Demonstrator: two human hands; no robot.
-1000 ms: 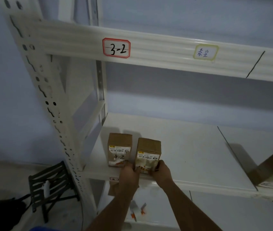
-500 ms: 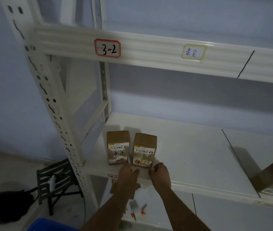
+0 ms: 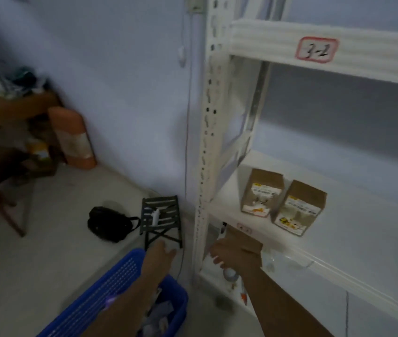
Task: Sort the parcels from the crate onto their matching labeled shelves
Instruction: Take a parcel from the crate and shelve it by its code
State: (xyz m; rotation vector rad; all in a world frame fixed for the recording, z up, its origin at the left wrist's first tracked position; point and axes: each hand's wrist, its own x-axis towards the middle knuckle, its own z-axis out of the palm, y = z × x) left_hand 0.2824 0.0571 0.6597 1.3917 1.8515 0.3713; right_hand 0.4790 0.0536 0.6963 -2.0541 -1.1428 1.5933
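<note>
- The white shelving rack fills the right side of my head view. Its upper beam carries a red-bordered label reading 3-2, and the lower beam has a small label too blurred for me to read.
- The blue crate sits on the floor at the bottom left, next to the rack's front post. I can see pale parcels inside it, so I judge the sorting is only partly done.
- Two brown cardboard parcels stand upright just beside each other near the front of the lower shelf. The left parcel has 4-2 handwritten on it, and the right parcel is tilted a little toward me. Neither hand is touching them, so I take both as placed.
- My left hand is over the crate's far rim with its fingers loosely spread, holding nothing.
- My right hand is below the lower shelf's front edge, fingers relaxed and apart, also empty.
- I read this as the gap between parcels: one drop-off is finished and the next pick hasn't started.
- The next move should be to bring a hand down into the crate, grip one parcel, turn its label to face me and read it before choosing a shelf.
</note>
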